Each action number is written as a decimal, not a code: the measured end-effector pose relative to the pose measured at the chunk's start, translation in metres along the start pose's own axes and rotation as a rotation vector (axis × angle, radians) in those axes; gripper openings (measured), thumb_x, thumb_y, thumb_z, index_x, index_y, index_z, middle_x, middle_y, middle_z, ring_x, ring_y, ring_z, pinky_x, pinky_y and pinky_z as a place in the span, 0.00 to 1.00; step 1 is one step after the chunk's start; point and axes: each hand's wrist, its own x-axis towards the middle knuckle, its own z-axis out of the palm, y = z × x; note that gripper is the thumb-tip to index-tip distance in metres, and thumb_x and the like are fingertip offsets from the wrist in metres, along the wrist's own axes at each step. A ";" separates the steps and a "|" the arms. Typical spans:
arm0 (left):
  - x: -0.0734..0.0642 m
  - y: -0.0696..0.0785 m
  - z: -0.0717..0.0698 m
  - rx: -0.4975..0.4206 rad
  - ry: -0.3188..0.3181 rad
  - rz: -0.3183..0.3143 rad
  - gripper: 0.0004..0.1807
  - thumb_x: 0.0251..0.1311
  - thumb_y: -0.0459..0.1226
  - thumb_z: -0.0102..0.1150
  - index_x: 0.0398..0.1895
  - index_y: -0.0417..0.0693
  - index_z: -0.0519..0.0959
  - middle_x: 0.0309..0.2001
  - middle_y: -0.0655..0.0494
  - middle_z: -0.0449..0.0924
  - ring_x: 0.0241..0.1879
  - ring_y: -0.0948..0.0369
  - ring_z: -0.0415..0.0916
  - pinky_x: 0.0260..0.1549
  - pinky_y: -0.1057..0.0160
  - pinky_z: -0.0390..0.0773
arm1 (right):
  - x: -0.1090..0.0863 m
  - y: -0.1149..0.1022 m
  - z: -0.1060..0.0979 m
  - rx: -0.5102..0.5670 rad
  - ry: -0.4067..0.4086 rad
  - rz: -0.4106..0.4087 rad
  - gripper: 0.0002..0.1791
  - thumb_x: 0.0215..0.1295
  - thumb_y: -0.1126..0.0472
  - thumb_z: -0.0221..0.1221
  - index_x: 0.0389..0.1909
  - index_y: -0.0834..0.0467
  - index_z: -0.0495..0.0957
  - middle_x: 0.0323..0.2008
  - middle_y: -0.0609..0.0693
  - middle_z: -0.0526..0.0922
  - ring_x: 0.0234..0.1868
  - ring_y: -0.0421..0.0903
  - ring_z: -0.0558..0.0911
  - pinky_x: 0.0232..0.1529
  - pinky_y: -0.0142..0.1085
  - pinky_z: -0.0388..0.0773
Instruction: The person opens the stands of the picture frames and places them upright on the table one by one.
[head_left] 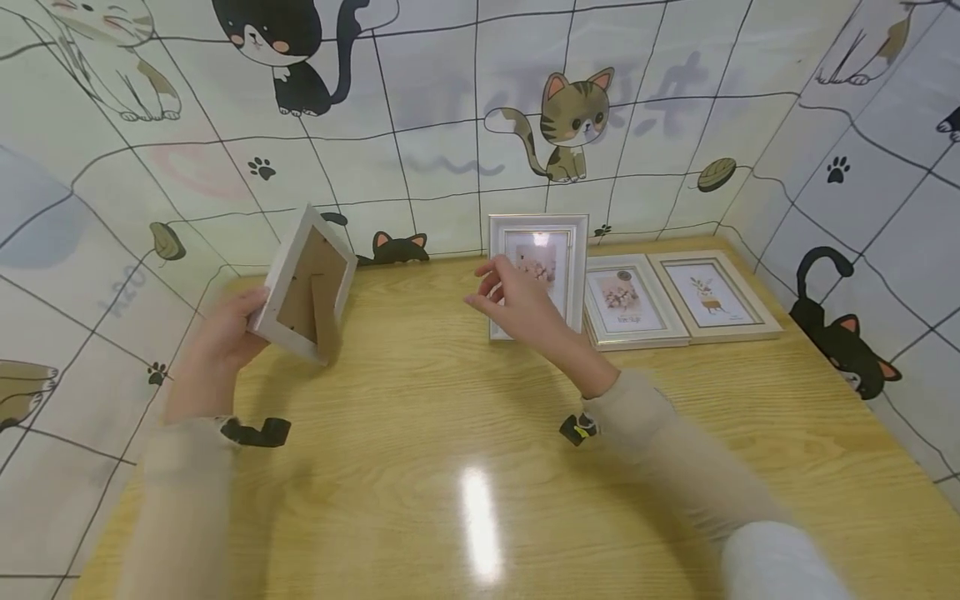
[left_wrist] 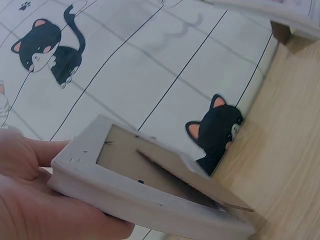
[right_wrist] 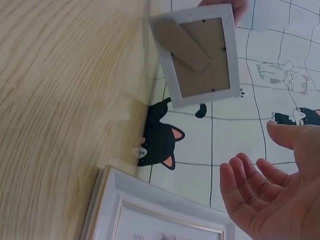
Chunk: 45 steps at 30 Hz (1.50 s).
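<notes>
At the left, my left hand [head_left: 213, 342] grips a white picture frame [left_wrist: 150, 200] by its edge. The frame's brown backing board [head_left: 311, 279] faces me, with a cardboard easel leg [head_left: 324, 321] swung out from it. My right hand [head_left: 521, 304] is in front of a silvery white picture frame [head_left: 576, 283] that stands upright near the back wall and partly hides it. Nothing is between the loosely bent fingers [right_wrist: 245, 187] of that hand.
Right of the standing frame, a white frame with a flower print [head_left: 626, 304] and a cream frame with a potted-plant print [head_left: 708, 300] lie side by side on the wooden table [head_left: 405, 400]. Cat-patterned wall covering [head_left: 427, 100] encloses the back and sides.
</notes>
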 end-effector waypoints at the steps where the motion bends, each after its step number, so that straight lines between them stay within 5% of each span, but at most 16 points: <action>1: 0.001 -0.001 0.005 0.006 0.013 0.011 0.32 0.77 0.47 0.41 0.77 0.44 0.52 0.52 0.70 0.73 0.58 0.66 0.65 0.64 0.62 0.68 | 0.001 -0.003 0.003 -0.001 -0.010 0.001 0.23 0.69 0.51 0.61 0.59 0.57 0.70 0.43 0.51 0.80 0.43 0.48 0.81 0.43 0.38 0.80; 6: 0.003 -0.006 0.033 -0.081 0.072 0.041 0.37 0.79 0.46 0.34 0.79 0.38 0.37 0.63 0.63 0.64 0.69 0.61 0.56 0.80 0.53 0.44 | 0.004 -0.011 0.014 -0.008 -0.050 0.004 0.23 0.69 0.51 0.61 0.59 0.56 0.69 0.43 0.51 0.81 0.45 0.47 0.82 0.46 0.38 0.81; 10: 0.004 -0.009 0.055 -0.158 0.113 0.078 0.34 0.79 0.43 0.31 0.79 0.38 0.35 0.78 0.49 0.46 0.78 0.56 0.44 0.80 0.56 0.43 | 0.005 -0.011 0.021 -0.002 -0.070 0.000 0.22 0.69 0.51 0.61 0.59 0.55 0.70 0.44 0.50 0.81 0.46 0.47 0.82 0.47 0.39 0.82; 13: 0.004 -0.012 0.068 -0.196 0.145 0.102 0.33 0.80 0.40 0.30 0.79 0.38 0.34 0.81 0.46 0.36 0.80 0.54 0.39 0.79 0.56 0.44 | 0.005 -0.010 0.024 0.001 -0.079 -0.004 0.22 0.69 0.50 0.61 0.58 0.55 0.70 0.44 0.50 0.82 0.46 0.47 0.82 0.47 0.39 0.82; 27: 0.020 -0.039 0.103 -0.168 0.229 0.181 0.26 0.78 0.31 0.29 0.74 0.31 0.44 0.77 0.37 0.45 0.78 0.48 0.49 0.77 0.58 0.56 | 0.007 -0.007 0.034 0.008 -0.110 -0.025 0.22 0.70 0.50 0.61 0.58 0.55 0.70 0.44 0.50 0.82 0.47 0.47 0.83 0.49 0.40 0.82; 32: 0.024 -0.049 0.111 -0.171 0.272 0.214 0.13 0.77 0.30 0.31 0.60 0.43 0.58 0.74 0.39 0.52 0.77 0.49 0.53 0.76 0.56 0.59 | 0.006 -0.007 0.035 0.012 -0.116 -0.035 0.21 0.70 0.51 0.61 0.57 0.56 0.70 0.44 0.50 0.81 0.47 0.47 0.83 0.49 0.40 0.82; 36: 0.025 -0.054 0.116 -0.177 0.282 0.225 0.11 0.76 0.28 0.32 0.52 0.50 0.60 0.71 0.42 0.56 0.76 0.49 0.54 0.76 0.55 0.59 | 0.005 -0.007 0.037 0.011 -0.120 -0.054 0.21 0.70 0.51 0.61 0.57 0.56 0.70 0.43 0.51 0.81 0.46 0.48 0.83 0.50 0.39 0.82; 45: 0.021 -0.067 0.122 -0.049 0.262 0.212 0.17 0.76 0.27 0.32 0.65 0.34 0.53 0.72 0.37 0.54 0.75 0.48 0.53 0.77 0.50 0.55 | 0.003 -0.004 0.039 -0.015 -0.126 -0.066 0.21 0.70 0.50 0.60 0.57 0.57 0.70 0.43 0.51 0.82 0.46 0.48 0.84 0.51 0.40 0.82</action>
